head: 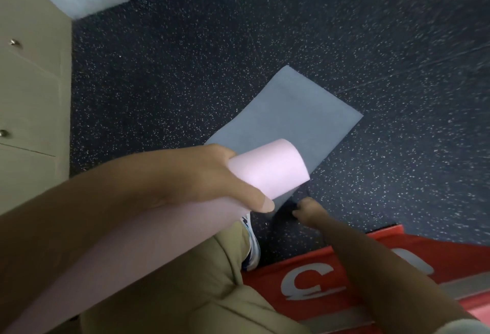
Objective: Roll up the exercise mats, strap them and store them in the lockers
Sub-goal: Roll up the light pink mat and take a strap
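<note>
At the bottom of the frame, nearest the camera, are the person's khaki trousers [185, 294], with a white and dark shoe [252, 243] showing just past the knee. A red mat [331, 275] with large white letters lies on the floor in the lower right corner.

The left arm crosses from the lower left toward the middle. The left hand [209, 174] grips a pink mat [267, 172] that is rolled into a tube; the thumb curls over the top of the roll and the other fingers are wrapped behind it, out of sight. The rolled part runs back along and under the forearm toward the lower left. The mat's loose end, grey on its showing face, hangs from the roll and spreads out flat on the floor in the middle of the frame.

The right arm comes in from the lower right. The right hand [309, 210] is low, just beside the bottom edge of the roll, its fingers curled; it is blurred, and whether it pinches the mat's edge or anything else cannot be told.

Beyond lies the dark speckled floor [344, 28]. Beige lockers [29, 81] with round metal knobs [14, 42] stand along the left edge, and a pale wall base fills the upper left.
</note>
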### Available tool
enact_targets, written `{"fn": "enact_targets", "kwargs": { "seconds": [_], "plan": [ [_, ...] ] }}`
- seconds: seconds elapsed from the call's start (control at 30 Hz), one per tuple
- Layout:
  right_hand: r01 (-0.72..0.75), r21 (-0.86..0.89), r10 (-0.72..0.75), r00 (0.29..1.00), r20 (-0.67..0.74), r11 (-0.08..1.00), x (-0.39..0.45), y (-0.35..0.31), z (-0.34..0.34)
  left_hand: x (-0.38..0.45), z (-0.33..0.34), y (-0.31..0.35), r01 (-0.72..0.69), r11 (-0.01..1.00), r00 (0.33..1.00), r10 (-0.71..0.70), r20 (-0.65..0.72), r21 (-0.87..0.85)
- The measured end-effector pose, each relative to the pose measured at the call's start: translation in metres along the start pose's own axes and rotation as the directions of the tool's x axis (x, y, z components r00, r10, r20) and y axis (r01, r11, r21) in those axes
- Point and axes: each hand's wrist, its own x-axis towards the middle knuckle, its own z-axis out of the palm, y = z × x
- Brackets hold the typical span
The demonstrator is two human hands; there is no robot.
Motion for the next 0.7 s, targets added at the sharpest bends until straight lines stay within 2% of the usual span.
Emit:
{"fn": "enact_targets", "kwargs": {
  "seconds": [0.07,0.13,0.2,0.3,0.37,0.47,0.5,0.6,0.7],
  "plan": [
    [0.015,0.089,-0.007,0.996,-0.086,0.996,-0.012,-0.005,-0.024,-0.005,-0.007,-0.014,0.036,0.988,0.999,-0.037,-0.004,-0.148],
    [0.017,0.170,0.013,0.985,-0.175,0.985,-0.022,-0.008,-0.045,-0.010,-0.012,-0.025,0.009,0.996,0.998,-0.015,-0.063,-0.084],
    [0.055,0.269,0.013,0.970,-0.243,0.962,-0.034,-0.012,-0.064,-0.012,-0.009,-0.030,-0.003,0.995,0.993,-0.008,-0.120,-0.096],
    [0.107,0.492,0.061,0.948,-0.313,0.864,-0.056,-0.019,-0.085,-0.020,0.000,-0.029,-0.027,0.997,0.984,0.013,-0.179,-0.076],
    [0.095,0.645,0.140,0.943,-0.303,0.758,-0.067,-0.022,-0.098,-0.028,0.005,-0.029,-0.024,0.998,0.978,0.011,-0.207,-0.062],
    [0.051,0.807,0.215,0.952,-0.216,0.588,-0.082,-0.024,-0.112,-0.035,0.013,-0.032,-0.013,1.000,0.962,0.018,-0.272,0.019],
    [0.022,0.859,0.204,0.968,-0.146,0.511,-0.089,-0.024,-0.114,-0.036,0.015,-0.032,0.000,0.998,0.957,0.016,-0.289,0.056],
    [0.003,0.985,0.048,0.999,-0.011,0.171,-0.101,-0.023,-0.113,-0.043,0.023,-0.033,0.050,0.984,0.934,0.015,-0.358,0.172],
    [0.030,0.997,-0.049,0.998,-0.027,0.066,-0.125,-0.031,-0.118,-0.055,0.029,-0.035,0.060,0.976,0.889,0.043,-0.456,0.209]
  ]
}}
